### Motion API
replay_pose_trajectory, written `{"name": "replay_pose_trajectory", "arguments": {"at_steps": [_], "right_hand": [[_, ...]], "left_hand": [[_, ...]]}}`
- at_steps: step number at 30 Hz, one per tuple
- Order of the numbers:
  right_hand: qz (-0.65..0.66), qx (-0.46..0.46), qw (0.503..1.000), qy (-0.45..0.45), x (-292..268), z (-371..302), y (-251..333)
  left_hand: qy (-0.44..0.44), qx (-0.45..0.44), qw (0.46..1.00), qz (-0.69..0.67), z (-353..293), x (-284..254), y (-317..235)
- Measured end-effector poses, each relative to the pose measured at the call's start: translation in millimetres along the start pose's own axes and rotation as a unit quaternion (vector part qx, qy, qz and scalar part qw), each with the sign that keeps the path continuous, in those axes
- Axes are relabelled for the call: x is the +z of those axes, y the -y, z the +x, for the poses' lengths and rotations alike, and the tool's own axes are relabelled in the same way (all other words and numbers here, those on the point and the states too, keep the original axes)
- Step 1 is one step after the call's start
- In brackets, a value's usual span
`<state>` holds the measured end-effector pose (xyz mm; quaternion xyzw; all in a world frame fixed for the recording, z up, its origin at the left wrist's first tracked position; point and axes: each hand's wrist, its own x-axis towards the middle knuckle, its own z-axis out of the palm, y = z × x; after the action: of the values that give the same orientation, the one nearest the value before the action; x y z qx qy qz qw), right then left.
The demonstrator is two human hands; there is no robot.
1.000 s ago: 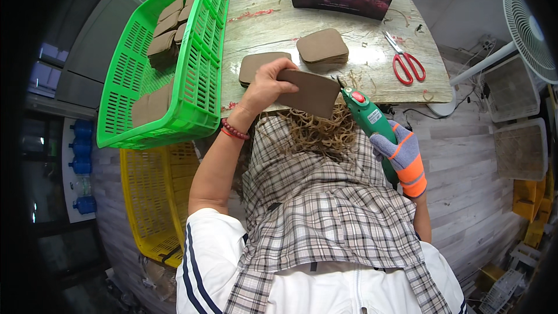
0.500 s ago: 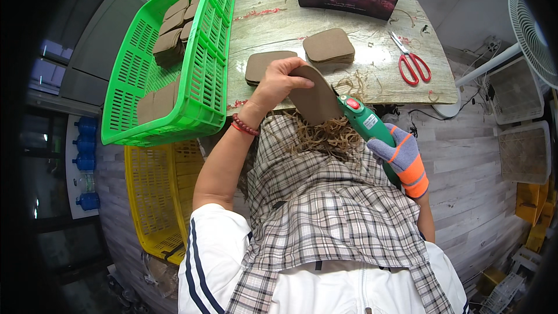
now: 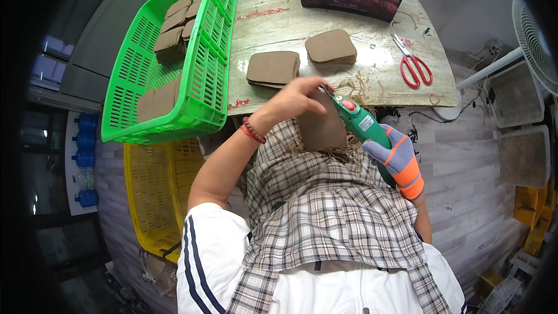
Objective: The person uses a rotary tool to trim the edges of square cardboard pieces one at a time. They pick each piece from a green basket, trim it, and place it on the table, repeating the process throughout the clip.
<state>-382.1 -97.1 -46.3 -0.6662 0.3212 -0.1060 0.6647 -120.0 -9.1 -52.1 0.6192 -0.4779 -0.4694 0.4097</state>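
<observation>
My bare left hand [image 3: 297,102] is closed on the top of a brown round-cornered pad [image 3: 321,126], which hangs in front of my plaid apron. In my right hand [image 3: 395,154], in a grey and orange glove, is a green handheld electric cutter [image 3: 361,121] with a red button. The cutter's head meets the pad's upper right edge, close to my left fingers. Two stacks of similar pads, a left stack [image 3: 273,68] and a right stack [image 3: 331,46], lie on the table just beyond. Brown trimmed strips [image 3: 349,139] show partly behind the pad, on my lap.
A green crate [image 3: 203,90] with stacked pads stands left on the wooden table [image 3: 261,29]. At the back is a dark box [image 3: 349,4] of pads; red-handled scissors [image 3: 410,64] lie on the right. A yellow crate [image 3: 152,197] sits below left, a white fan [image 3: 526,40] far right.
My left hand has moved right and toward me, bringing the pad lower. The pad now covers more of the strips on my lap. The cutter has barely moved.
</observation>
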Motion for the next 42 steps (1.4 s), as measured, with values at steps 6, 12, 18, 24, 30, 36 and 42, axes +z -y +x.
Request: {"name": "replay_pose_trajectory", "arguments": {"at_steps": [6, 12, 18, 24, 30, 36, 42], "right_hand": [[0.028, -0.001, 0.999, -0.031, -9.9, -1.5, -5.3], [0.033, 0.004, 0.997, -0.069, -15.5, -0.6, -13.1], [0.029, 0.006, 0.996, -0.080, -15.1, 2.4, -18.8], [0.050, 0.012, 0.993, -0.105, -21.9, 3.4, -28.4], [0.050, 0.014, 0.992, -0.118, -28.2, 6.6, -36.1], [0.036, 0.001, 0.990, -0.134, -28.8, 5.2, -24.1], [0.081, 0.037, 0.987, -0.135, -30.0, 6.2, -30.4]], "left_hand": [[-0.368, 0.037, 0.921, -0.122, -5.0, -101.6, 57.8], [-0.392, 0.044, 0.770, 0.502, 32.8, -84.3, 51.3], [-0.236, -0.014, 0.803, 0.548, 111.6, -50.4, 33.1], [-0.287, 0.021, 0.816, 0.501, 118.2, -27.0, 29.9], [-0.390, 0.105, 0.814, 0.417, 106.8, -10.8, 16.9], [-0.417, 0.085, 0.808, 0.407, 103.9, 3.4, 41.6], [-0.362, 0.093, 0.758, 0.535, 96.5, 31.3, 36.9]]}}
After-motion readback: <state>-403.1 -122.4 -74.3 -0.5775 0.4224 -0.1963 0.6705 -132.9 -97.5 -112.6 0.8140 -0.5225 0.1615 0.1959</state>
